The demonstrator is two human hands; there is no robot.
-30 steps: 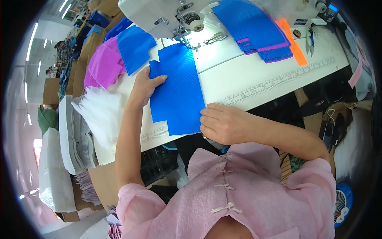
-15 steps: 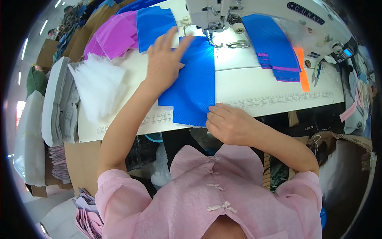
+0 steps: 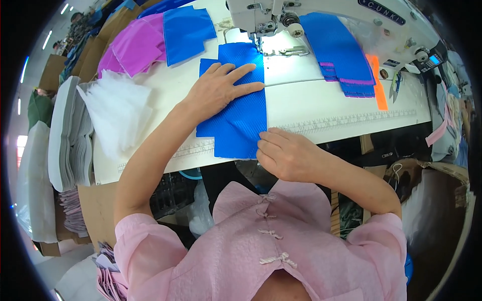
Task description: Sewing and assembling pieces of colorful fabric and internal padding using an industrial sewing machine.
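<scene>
Lighting was bright and even; glare fell on the desk beneath the sewing machine. Fisheye edges bent, corners black.

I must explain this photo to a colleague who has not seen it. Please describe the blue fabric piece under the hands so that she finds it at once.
Start at the white sewing machine at the top of the white table. Directly below its needle lies the blue fabric piece, reaching to the table's near edge. Unlike the other blue pieces, it has the left hand flat on it and the right hand at its lower corner.
</scene>
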